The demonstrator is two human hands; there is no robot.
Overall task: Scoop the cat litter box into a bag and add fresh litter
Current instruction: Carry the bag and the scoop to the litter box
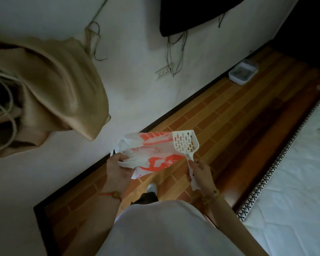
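Observation:
My left hand [118,166] grips the bunched mouth of a white plastic bag [151,150] with red print, held out in front of me. My right hand [199,171] holds the handle of a white slotted litter scoop [186,144], its head lying over the bag's right edge; a strip of the bag also hangs from that hand. The white litter box [243,72] sits far ahead on the floor against the wall, with grey litter inside.
I stand on a brick-patterned floor [229,122] running along a white wall [137,80]. A tan bag [59,89] hangs on the left. A white mattress [294,182] borders the right. A dark screen [192,13] with dangling cables hangs above.

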